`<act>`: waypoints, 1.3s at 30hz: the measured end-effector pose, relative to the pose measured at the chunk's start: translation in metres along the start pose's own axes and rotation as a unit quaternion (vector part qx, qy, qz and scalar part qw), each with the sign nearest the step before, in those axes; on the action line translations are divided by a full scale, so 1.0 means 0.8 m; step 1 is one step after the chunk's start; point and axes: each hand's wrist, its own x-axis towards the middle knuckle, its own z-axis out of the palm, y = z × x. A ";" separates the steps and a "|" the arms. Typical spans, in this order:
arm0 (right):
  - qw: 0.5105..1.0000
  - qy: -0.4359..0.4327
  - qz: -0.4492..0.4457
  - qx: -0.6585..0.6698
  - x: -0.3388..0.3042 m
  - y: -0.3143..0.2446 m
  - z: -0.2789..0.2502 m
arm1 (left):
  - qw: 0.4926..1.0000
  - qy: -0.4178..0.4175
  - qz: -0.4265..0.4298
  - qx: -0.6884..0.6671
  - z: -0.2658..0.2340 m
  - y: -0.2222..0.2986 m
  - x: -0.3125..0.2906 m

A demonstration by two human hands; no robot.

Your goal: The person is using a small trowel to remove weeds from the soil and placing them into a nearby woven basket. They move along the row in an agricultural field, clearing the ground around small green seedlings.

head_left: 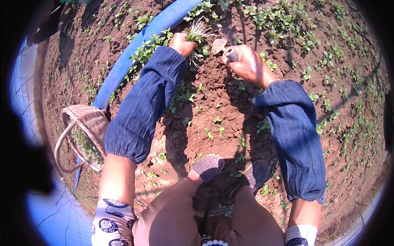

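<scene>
My left hand [183, 44] is closed around a bunch of leafy green seedlings [198, 33] beside the blue hose; their pale roots stick out toward the upper right. In my right hand [249, 64] a small trowel is gripped by its grey handle [232, 55]. What looks like its soil-smeared blade [218, 46] points at the loose brown earth, close to the bunch. Part of the tool is hidden by my fingers. Both hands are low over the soil, a short gap apart.
A thick blue hose [137, 45] curves across the ground on the left. A wicker basket [91, 123] with greens inside lies tipped beside my left forearm. Small green plants [283, 24] grow thickly at upper right. My shoes [208, 167] stand among scattered seedlings.
</scene>
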 end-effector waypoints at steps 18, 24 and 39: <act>0.992 0.025 0.050 -0.117 -0.024 -0.060 -0.032 | 0.967 0.031 0.034 -0.251 -0.004 -0.010 -0.039; 0.984 0.090 0.004 -0.152 -0.083 -0.065 -0.051 | 0.882 -0.024 -0.030 -0.470 -0.066 0.061 -0.096; 0.993 0.077 -0.035 -0.085 -0.181 -0.080 -0.013 | 0.835 0.010 0.267 0.481 -0.002 0.112 0.009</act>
